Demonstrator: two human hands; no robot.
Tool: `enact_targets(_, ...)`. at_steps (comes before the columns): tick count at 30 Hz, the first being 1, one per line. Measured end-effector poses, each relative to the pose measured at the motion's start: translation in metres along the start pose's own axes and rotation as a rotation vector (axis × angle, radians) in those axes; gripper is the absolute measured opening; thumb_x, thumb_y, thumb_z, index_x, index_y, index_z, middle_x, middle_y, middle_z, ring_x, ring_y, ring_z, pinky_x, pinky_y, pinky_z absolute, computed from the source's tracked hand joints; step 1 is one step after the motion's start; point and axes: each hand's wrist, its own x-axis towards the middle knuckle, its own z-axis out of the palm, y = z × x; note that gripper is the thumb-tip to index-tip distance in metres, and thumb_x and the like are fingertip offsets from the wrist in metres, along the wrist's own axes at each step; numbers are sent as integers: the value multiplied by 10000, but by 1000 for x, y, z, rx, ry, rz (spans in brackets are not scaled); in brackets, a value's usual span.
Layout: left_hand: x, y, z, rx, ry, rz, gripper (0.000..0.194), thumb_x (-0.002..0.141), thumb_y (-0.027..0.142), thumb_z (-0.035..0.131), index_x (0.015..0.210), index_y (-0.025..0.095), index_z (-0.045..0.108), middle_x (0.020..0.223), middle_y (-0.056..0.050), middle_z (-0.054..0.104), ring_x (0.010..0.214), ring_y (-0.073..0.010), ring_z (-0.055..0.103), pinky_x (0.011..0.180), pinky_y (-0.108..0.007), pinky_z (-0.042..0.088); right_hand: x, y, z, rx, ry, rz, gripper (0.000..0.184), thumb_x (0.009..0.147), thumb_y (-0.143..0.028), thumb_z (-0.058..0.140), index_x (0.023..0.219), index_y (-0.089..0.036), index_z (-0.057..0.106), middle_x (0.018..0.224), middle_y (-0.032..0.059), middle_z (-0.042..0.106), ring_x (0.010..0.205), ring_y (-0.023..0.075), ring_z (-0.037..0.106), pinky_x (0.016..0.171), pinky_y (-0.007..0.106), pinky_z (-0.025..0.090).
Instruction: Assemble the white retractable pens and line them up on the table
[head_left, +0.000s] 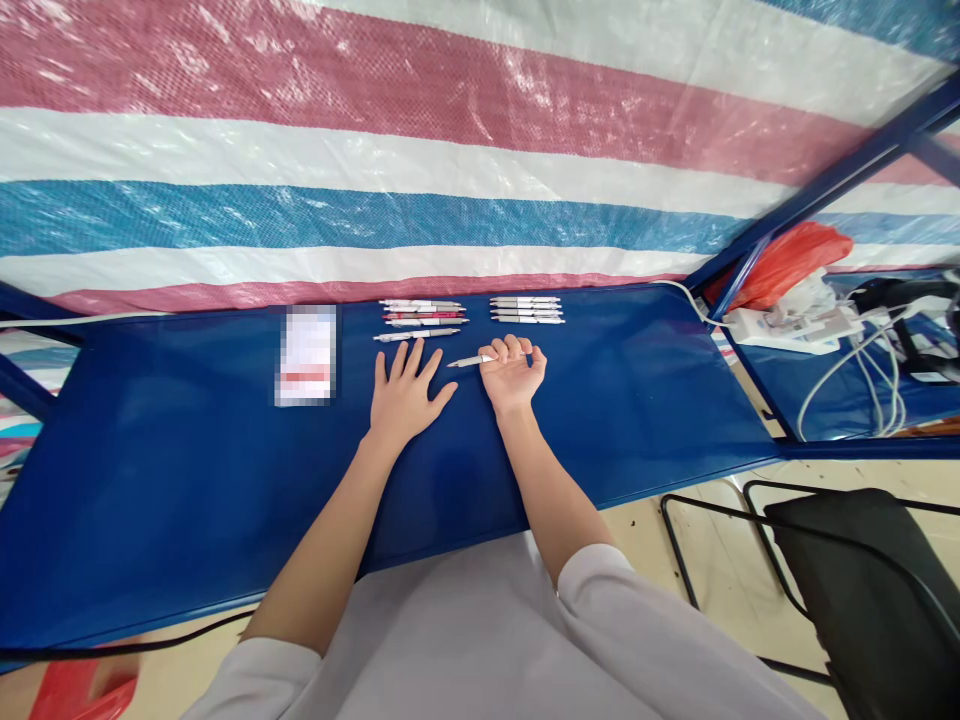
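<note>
In the head view, our left hand lies fingers spread on the blue tabletop; apart from it, our right hand curls round 1 white pen. Beyond our hands lie 2 pen groups.

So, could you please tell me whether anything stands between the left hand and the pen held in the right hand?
Nothing visible does: the held pen points from the right hand toward the left hand, with just a small gap over the blue tabletop. The nearest lying pen is beyond the left hand, not in between.
</note>
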Motion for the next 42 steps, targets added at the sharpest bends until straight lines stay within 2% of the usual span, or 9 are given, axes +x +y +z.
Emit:
enact_targets(10, -1, 0, 0, -24, 2, -4, 613, 939, 553, 392, 1459, 232, 445, 1578, -90, 305, 1467, -326, 238, 1192, -568, 82, 0, 0, -1, -16, -33, -2, 209, 851, -316, 454, 686, -238, 352, 595, -69, 311, 519, 114, 318, 536, 296, 358)
enact_targets(16, -1, 1, -1, -13, -1, 0, 619, 941, 563, 385, 1460, 229, 443, 1577, -94, 308, 1466, -324, 242, 1191, -565, 81, 0, 1, 0, 43, -14, 19, 194, 845, -307, 445, 693, -239, 345, 596, -72, 307, 518, 114, 314, 541, 297, 354)
enact_targets(21, -1, 2, -2, -23, 2, -7, 610, 939, 551, 397, 1462, 239, 440, 1579, -81, 306, 1468, -319, 238, 1195, -560, 81, 0, 1, 1, -34, 35, -4, 201, 826, -315, 445, 682, -242, 325, 601, -71, 283, 514, 120, 308, 535, 311, 348)
enact_targets(27, -1, 1, -1, -33, 7, 0, 608, 941, 547, 394, 1458, 230, 448, 1579, -87, 304, 1467, -326, 239, 1196, -565, 73, -1, 0, 1, -50, -25, -13, 198, 820, -310, 456, 682, -237, 335, 596, -69, 285, 523, 115, 304, 545, 299, 353)
enact_targets(32, -1, 1, -1, -30, 9, -3, 608, 942, 548, 391, 1454, 227, 453, 1580, -87, 304, 1468, -323, 236, 1197, -562, 70, -1, 0, 2, -96, 53, -18, 193, 839, -314, 407, 675, -241, 335, 605, -67, 276, 520, 124, 302, 548, 315, 352)
enact_targets(42, -1, 3, -2, -39, 11, -4, 604, 943, 539, 398, 1450, 216, 460, 1577, -93, 313, 1467, -326, 236, 1198, -554, 65, -4, -1, 4, -18, 25, 6, 376, 955, -528, 330, 733, -251, 452, 594, -68, 311, 522, 130, 318, 544, 307, 355)
